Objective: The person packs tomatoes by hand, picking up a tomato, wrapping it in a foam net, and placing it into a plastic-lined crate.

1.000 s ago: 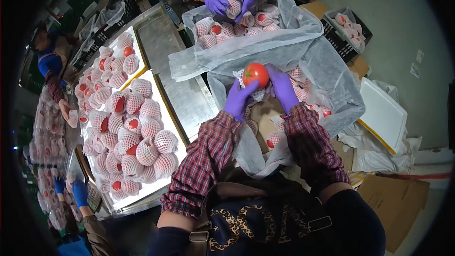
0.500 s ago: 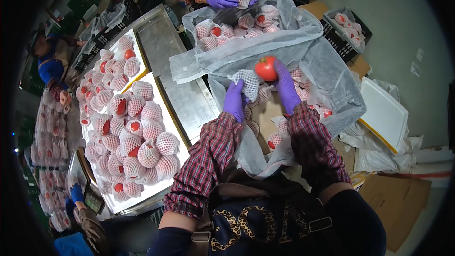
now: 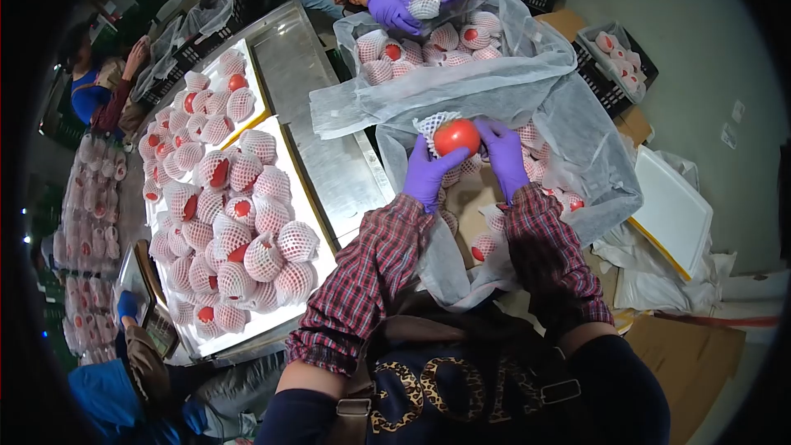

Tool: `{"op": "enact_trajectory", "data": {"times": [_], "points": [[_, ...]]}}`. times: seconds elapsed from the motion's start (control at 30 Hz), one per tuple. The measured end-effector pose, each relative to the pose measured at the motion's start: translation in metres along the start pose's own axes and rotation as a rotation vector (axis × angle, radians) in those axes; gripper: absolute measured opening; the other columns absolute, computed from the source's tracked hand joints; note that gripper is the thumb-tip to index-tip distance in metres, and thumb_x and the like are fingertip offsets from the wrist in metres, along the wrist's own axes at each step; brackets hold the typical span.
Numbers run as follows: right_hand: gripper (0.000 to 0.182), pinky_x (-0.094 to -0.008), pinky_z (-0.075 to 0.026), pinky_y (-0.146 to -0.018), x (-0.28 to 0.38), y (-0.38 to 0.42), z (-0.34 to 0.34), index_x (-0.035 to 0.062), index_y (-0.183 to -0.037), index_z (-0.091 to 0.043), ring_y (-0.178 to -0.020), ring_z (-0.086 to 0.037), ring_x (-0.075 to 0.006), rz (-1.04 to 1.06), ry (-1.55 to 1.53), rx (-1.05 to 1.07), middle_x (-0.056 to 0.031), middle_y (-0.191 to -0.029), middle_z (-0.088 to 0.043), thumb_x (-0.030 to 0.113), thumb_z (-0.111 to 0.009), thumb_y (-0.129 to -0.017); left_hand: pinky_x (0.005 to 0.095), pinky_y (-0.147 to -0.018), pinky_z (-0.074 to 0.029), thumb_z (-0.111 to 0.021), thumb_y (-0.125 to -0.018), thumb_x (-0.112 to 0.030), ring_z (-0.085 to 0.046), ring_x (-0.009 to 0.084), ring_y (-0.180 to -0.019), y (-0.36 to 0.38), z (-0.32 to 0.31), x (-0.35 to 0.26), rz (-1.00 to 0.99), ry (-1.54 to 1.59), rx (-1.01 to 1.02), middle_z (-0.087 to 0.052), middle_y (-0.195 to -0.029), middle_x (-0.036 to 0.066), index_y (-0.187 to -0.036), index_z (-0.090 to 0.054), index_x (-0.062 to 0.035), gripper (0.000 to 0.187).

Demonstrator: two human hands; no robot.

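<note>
Above the liner-lined box in front of me, a bare red tomato sits between my two purple-gloved hands. A white foam net sleeve shows at its upper left side, partly hidden behind the fruit. My left hand is closed around both, its thumb along the tomato's lower edge. At the fruit's right side, my right hand has its fingertips pressed together against it. Below my hands, the box shows bare cardboard and net-wrapped tomatoes along its sides.
A white tray piled with netted tomatoes stands on the metal table to the left. Across from me, a co-worker's gloved hands hold a tomato and net over another lined box. A black crate stands at the right.
The tomato has moved left and down from my right hand to the foam net in my left hand. The co-worker's tomato now shows bare red above its net.
</note>
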State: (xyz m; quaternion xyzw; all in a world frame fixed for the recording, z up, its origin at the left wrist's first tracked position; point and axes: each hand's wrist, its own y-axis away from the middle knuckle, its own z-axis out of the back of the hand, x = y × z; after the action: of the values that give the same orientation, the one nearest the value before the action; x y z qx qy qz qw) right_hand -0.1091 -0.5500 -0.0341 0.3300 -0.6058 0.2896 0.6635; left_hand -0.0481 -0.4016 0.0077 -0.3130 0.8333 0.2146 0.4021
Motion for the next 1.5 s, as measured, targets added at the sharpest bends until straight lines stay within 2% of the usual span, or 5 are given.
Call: {"op": "enact_trajectory", "data": {"times": [0.17,0.27,0.8,1.2,1.5], "points": [[0.026,-0.0253,-0.048,-0.070,0.011,0.013,-0.006,0.0033,-0.106,-0.054,-0.082,-0.058,-0.0129,-0.339,-0.535,0.174,-0.0086,-0.096,-0.059,0.020,-0.052,-0.086,0.0288,-0.075,-0.051,-0.071,-0.067,-0.004,-0.057,0.0199,-0.094,0.000,0.008,0.010,-0.008,-0.155,0.150,-0.052,-0.110,0.011,-0.119,-0.040,-0.0039,0.061],[0.027,-0.0287,-0.045,-0.082,0.000,0.019,0.007,0.0036,-0.111,-0.050,-0.093,-0.055,-0.0163,0.771,0.499,0.439,-0.0089,-0.107,-0.056,0.011,-0.049,-0.085,0.0304,-0.084,-0.045,-0.066,-0.071,-0.013,-0.054,0.0201,-0.099,0.008,0.001,-0.011,0.198,0.078,0.355,-0.051,-0.113,0.011,-0.123,-0.038,-0.0049,0.060],[0.030,-0.0292,-0.042,-0.081,0.043,0.024,-0.007,-0.0004,-0.110,-0.053,-0.095,-0.054,-0.0183,0.188,-0.115,-0.110,-0.0121,-0.104,-0.056,0.020,-0.048,-0.089,0.0289,-0.085,-0.044,-0.064,-0.065,0.000,-0.050,0.0169,-0.098,0.019,0.027,-0.041,-0.217,-0.051,0.011,-0.050,-0.107,0.008,-0.117,-0.043,-0.0079,0.057],[0.063,-0.0403,-0.041,-0.089,-0.097,-0.003,0.092,0.0063,-0.119,-0.046,-0.103,-0.052,-0.0333,-0.123,1.473,0.366,-0.0208,-0.113,-0.051,0.041,-0.061,-0.069,0.0406,-0.093,-0.035,-0.067,-0.064,-0.022,-0.042,0.0343,-0.112,0.181,0.291,-0.211,-0.518,-1.620,-1.385,-0.038,-0.125,0.019,-0.123,-0.041,-0.0088,0.066],[0.087,-0.0415,-0.037,-0.095,-0.135,-0.011,0.135,0.0081,-0.132,-0.027,-0.117,-0.038,-0.0368,-0.201,1.367,0.297,-0.0225,-0.131,-0.032,0.032,-0.071,-0.060,0.0493,-0.101,-0.020,-0.063,-0.071,-0.025,-0.018,0.0382,-0.128,0.191,0.264,-0.198,-0.492,-1.671,-1.319,-0.020,-0.138,0.020,-0.134,-0.028,-0.0119,0.073]]}}
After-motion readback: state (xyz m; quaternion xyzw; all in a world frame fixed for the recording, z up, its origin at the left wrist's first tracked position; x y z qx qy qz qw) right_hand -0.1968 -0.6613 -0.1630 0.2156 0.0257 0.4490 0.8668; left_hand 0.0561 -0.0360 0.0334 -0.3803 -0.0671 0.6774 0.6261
